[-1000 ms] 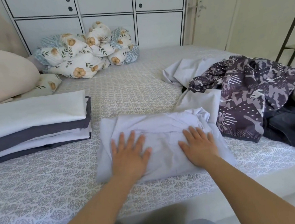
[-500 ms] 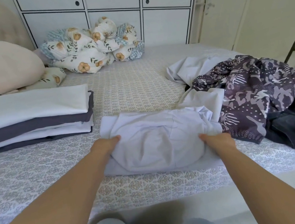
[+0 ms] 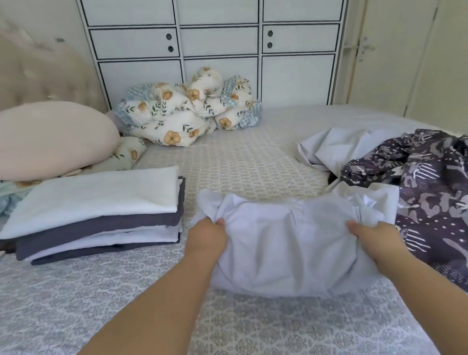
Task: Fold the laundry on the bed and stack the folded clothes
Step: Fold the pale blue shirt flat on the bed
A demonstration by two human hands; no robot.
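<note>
— Two hands were on that pale lilac garment point(image 3: 288, 247), low in the middle of the frame. The left hand point(image 3: 206, 239) had its fingers curled into the cloth at the garment's left edge, bunching it; the right hand point(image 3: 377, 238) gripped the right edge the same way.

— Was it lying flat on the bed point(image 3: 66, 310)?

— Not quite. It sagged between the two grips like a folded bundle, its lower edge near the patterned sheet; I could not tell whether it touched.

— And the folded stack point(image 3: 96, 215)?

— At the left of the frame, just beside the left hand. Four or so layers: white on top, dark grey under it, then pale, then dark again. It sat squarely on the sheet.

— What about the unfolded things?

— Heaped at the right edge of the frame. A dark printed garment point(image 3: 441, 196) lay on top, touching the lilac bundle's right side, with another pale cloth point(image 3: 338, 146) crumpled behind it, toward the upper right.

— Anything else on the bed?

— A pink pillow point(image 3: 36, 141) in the upper left, and a floral quilt point(image 3: 189, 110) bunched against the white cupboard point(image 3: 215, 32) at the top centre.
</note>
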